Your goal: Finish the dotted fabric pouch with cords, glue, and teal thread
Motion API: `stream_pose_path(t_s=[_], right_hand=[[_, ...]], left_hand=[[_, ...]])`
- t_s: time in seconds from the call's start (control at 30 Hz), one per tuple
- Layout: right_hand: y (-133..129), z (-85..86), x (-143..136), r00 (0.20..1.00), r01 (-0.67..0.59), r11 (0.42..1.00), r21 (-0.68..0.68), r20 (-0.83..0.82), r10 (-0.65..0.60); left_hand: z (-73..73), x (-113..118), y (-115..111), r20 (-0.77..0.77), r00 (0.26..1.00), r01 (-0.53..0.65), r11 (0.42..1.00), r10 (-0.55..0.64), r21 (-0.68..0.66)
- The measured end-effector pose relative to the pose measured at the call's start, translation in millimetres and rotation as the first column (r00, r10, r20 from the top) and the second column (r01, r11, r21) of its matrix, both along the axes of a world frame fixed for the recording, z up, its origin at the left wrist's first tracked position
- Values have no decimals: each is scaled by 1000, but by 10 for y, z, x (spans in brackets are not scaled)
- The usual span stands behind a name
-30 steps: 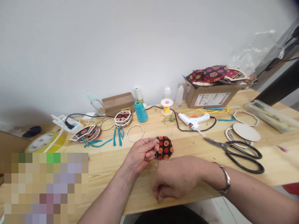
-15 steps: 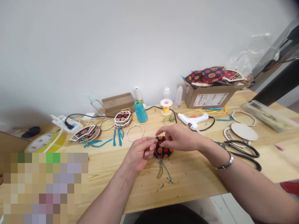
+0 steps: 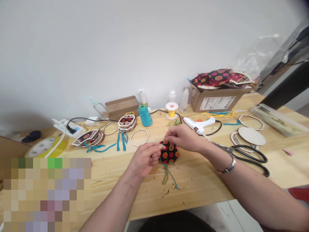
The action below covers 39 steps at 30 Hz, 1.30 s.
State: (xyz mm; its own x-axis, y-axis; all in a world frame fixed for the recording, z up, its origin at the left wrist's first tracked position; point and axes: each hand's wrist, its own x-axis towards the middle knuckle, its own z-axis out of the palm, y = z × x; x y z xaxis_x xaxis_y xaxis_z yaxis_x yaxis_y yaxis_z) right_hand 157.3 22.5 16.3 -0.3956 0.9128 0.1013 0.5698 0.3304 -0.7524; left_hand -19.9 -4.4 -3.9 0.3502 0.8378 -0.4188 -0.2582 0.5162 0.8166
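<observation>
A black fabric piece with red and orange flower prints [image 3: 171, 155] lies on the table under my hands. My left hand [image 3: 147, 158] is closed at its left edge, thumb and forefinger pinching a teal cord [image 3: 172, 176], whose tail trails toward the table's front. My right hand [image 3: 184, 137] is closed above the fabric's top edge. Its fingertips pinch what looks like a short end of the same cord; the exact grip is partly hidden. A green cord loop [image 3: 165, 178] hangs from the fabric's lower edge onto the wood.
Black-handled scissors [image 3: 251, 154] lie beside my right forearm. A white glue gun [image 3: 200, 124] rests behind my right hand. Farther back stand a teal thread cone [image 3: 145, 116], a yellow spool [image 3: 172, 111] and a full cardboard box [image 3: 217, 98]. An octagonal frame [image 3: 139, 138] lies left.
My right hand's fingers, spread over the fabric before, have drawn together into a pinch close to my left fingertips. My left hand stays nearly in place.
</observation>
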Motion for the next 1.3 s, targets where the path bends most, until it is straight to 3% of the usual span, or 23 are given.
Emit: stream_pose_path(t_s=[0.17,0.3,0.47,0.53,0.67,0.83,1.0,1.17,1.3], right_hand=[[19,-84,-29,999,24,997,70,27,-26],[44,-10,49,969,134,972,193,182,-170],[-160,304,342,783,150,950,275,553,-284],[-343,326,529,685,146,954,262,669,-289],[-769,51,987,521,193,955,226,801,-295],[-1075,-347,1335,513,201,932,302,778,-363],[-1081,-399,1348,504,236,919,315,769,-393],[-1120,-439,1397,437,293,892,344,781,-446],[-1175,-458,1446,457,292,901,321,781,-426]], left_hand=[[-10,12,3,-15,1000,-6,1000,6,10],[-24,13,15,-27,998,-50,999,50,6],[-19,13,30,-3,992,-123,992,123,2],[-15,10,30,13,992,-128,992,127,7],[-13,1,27,28,989,-144,990,144,-1],[-21,-4,26,47,988,-145,989,145,-5],[-16,-4,23,55,986,-159,987,159,-7],[-8,0,25,56,984,-167,986,168,-11],[-10,-2,28,59,983,-171,985,172,-18]])
